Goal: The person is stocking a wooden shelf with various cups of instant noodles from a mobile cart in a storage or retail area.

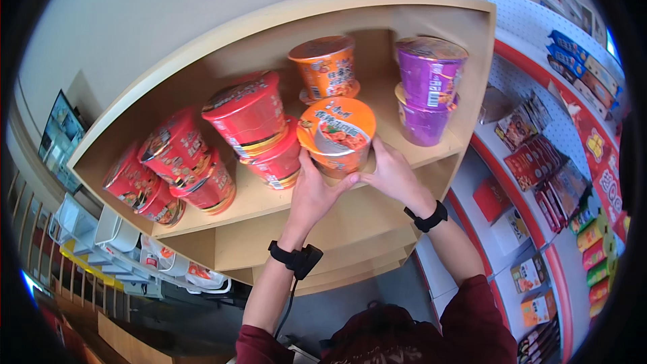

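Note:
Both of my hands hold an orange instant noodle cup (337, 134) at the front edge of a wooden shelf (263, 205). My left hand (316, 187) grips its left side and my right hand (391, 169) its right side, with the thumbs meeting below. Behind it, another orange cup (326, 68) stands on a cup that is mostly hidden. To the left are stacked red noodle cups (247, 111), two high, several in all. On the right, one purple cup (429, 71) rests on another purple cup (422, 121).
Lower boards of the wooden unit (303, 242) lie beneath. At the right stands a white rack with red edges (510, 202), holding packaged snacks (538, 162). White baskets (116, 227) and a screen (61, 136) are at the left. A cable (290, 303) hangs from my left wrist strap.

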`<state>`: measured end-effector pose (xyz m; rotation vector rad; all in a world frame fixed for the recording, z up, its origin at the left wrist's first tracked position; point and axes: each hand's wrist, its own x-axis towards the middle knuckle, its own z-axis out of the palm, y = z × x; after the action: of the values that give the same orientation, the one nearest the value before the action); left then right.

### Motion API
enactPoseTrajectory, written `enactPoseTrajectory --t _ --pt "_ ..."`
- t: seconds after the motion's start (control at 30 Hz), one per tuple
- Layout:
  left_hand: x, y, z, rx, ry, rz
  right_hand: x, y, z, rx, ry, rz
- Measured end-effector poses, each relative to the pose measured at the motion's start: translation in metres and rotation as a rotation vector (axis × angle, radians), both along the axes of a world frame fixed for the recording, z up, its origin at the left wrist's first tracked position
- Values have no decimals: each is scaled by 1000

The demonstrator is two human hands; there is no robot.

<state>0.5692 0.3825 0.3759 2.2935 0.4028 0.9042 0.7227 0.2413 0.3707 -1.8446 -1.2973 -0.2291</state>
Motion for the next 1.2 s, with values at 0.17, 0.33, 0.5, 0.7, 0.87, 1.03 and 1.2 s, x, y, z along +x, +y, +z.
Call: enactPoseTrajectory --t 0.17,0.33,0.5,0.7,0.87,1.03,1.2 --pt "8 -6 6 -45 -73 31 13 -24 -2 58 -79 136" --pt "2 -15 -4 68 -32 208 34 -10 1 91 365 66" --pt "0 -18 -8 106 37 282 42 16 41 288 174 -111" --pt "-3 -19 -5 121 53 294 51 50 90 101 347 -101" --pt "-1 -14 -6 124 54 280 58 71 116 -52 399 -36" --pt "-1 -15 -5 168 28 235 85 93 132 -40 406 21" --pt "-3 -11 -6 158 12 216 75 108 130 97 427 110"
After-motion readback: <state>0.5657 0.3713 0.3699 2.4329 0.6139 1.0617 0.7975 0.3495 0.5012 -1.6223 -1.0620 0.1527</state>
